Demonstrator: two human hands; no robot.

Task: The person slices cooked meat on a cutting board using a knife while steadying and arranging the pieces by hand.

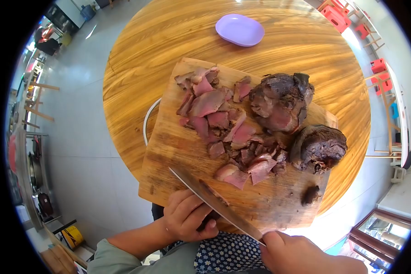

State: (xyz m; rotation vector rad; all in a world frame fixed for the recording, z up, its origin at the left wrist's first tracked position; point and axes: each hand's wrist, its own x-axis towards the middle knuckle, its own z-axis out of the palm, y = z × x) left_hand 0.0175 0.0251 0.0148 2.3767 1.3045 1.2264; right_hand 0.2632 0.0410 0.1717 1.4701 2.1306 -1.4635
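Observation:
My right hand (290, 252) is wrapped round the handle of a long kitchen knife (217, 204), its blade slanting up to the left over the near edge of a wooden chopping board (169, 144). Curled beside the blade, my left hand (187, 215) grips a dark piece of cooked meat (208, 220), mostly hidden by fingers and knife. A thin edge of meat shows beyond the blade. Pink-brown meat slices (208, 103) lie heaped across the board. Two big dark chunks, a larger meat chunk (282, 102) and a rounded meat chunk (318, 148), rest at its right.
A purple oval plate (240, 30) sits at the far side of the round wooden table (137, 55). One small dark meat scrap (311, 195) lies near the board's right corner. A white ring-shaped handle (147, 121) shows at the board's left. Red stools (335, 18) stand beyond.

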